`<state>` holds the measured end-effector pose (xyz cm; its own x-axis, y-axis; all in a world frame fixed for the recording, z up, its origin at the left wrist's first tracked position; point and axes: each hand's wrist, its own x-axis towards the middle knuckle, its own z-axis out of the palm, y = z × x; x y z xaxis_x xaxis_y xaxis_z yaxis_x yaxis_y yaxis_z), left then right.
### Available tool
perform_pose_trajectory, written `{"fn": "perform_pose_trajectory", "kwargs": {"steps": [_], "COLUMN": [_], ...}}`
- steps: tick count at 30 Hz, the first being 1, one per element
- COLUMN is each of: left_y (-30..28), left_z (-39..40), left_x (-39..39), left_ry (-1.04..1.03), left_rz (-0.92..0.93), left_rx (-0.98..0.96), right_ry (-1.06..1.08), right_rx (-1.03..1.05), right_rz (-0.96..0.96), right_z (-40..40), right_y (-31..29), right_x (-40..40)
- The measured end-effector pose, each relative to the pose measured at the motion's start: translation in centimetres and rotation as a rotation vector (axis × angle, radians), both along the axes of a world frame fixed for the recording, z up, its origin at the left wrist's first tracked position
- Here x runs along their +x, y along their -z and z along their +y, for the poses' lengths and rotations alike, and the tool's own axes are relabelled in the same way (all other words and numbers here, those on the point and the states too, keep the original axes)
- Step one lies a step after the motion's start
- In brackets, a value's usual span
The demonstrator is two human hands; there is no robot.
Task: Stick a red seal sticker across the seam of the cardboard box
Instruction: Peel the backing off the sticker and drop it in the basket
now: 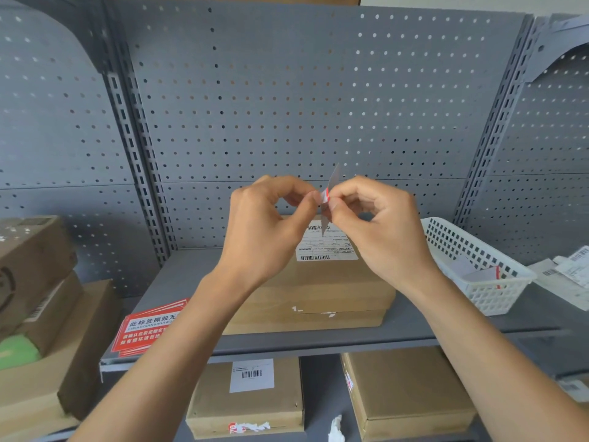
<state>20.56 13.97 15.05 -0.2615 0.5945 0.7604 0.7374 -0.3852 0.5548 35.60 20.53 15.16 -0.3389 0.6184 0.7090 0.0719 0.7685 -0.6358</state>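
Note:
A flat brown cardboard box with a white shipping label lies on the grey shelf, below and behind my hands. Both hands are raised above it, fingertips together. My left hand pinches the red edge of a seal sticker. My right hand pinches the same sticker's pale backing sheet, which stands on edge between my thumbs. Only a small strip of red shows; the rest is hidden by my fingers. A stack of red seal stickers lies on the shelf's front left.
A white plastic basket with scraps of paper sits to the right of the box. Loose labels lie at the far right. Stacked cardboard boxes stand at the left, and two more boxes rest on the lower shelf. A grey pegboard closes the back.

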Motion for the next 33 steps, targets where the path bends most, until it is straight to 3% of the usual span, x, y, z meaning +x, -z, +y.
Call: {"fn": "perform_pose_trajectory", "kwargs": {"steps": [11,20,27,33], "left_y": [0.2,0.6,0.7,1.0], "left_z": [0.8,0.7,0.6,0.8], "left_x": [-1.9,-4.0,-4.9,-4.4], "left_ry": [0.099,0.101,0.064,0.046], "left_rz": [-0.41,-0.678,-0.74,-0.709], "left_rx": [-0.113,-0.116,-0.066,-0.064], "right_ry": [0.019,0.161,0.294,0.487], "right_rx": [-0.177,-0.302,-0.386,-0.397], "right_rz": [0.032,0.053,0.032,-0.16], "right_z": [1.6,3.6,4.7,6.3], "right_y": [0.4,0.3,-0.2,-0.3], "right_x": [1.4,4.0,7.6,11.9]}}
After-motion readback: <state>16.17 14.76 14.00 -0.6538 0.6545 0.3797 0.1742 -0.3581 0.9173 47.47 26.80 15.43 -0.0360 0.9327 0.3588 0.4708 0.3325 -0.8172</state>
